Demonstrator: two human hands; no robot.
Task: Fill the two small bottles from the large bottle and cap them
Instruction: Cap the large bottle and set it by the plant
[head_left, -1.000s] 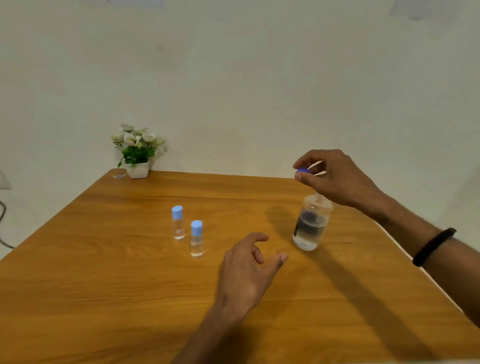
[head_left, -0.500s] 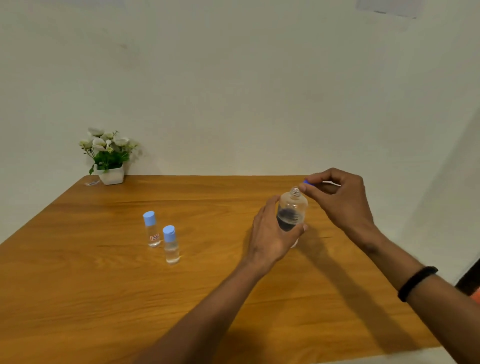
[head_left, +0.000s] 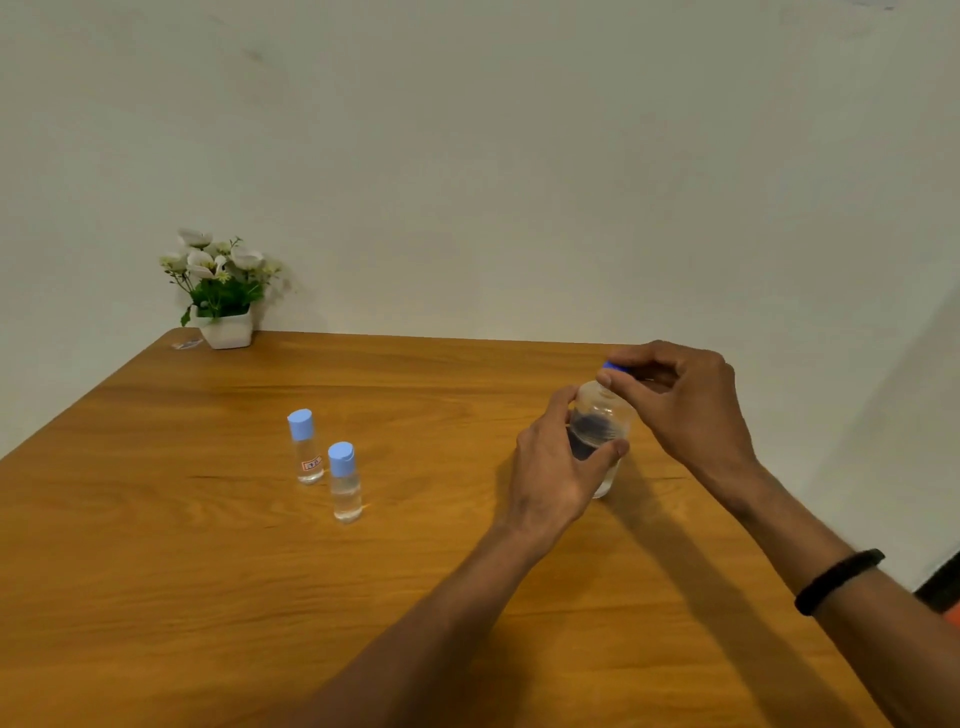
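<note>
At right of centre of the frame my left hand (head_left: 558, 462) grips the large bottle (head_left: 602, 431) on the desk (head_left: 208, 571); my right hand (head_left: 685, 405) pinches its blue cap (head_left: 615, 367). Twisting carelessly could tip it and spill water toward the two small bottles (head_left: 324, 462)

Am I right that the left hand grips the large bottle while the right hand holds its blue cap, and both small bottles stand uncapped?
Not quite: the head view shows both small bottles wearing light blue caps. The left hand does grip the large bottle, and the right hand holds its blue cap.
</note>
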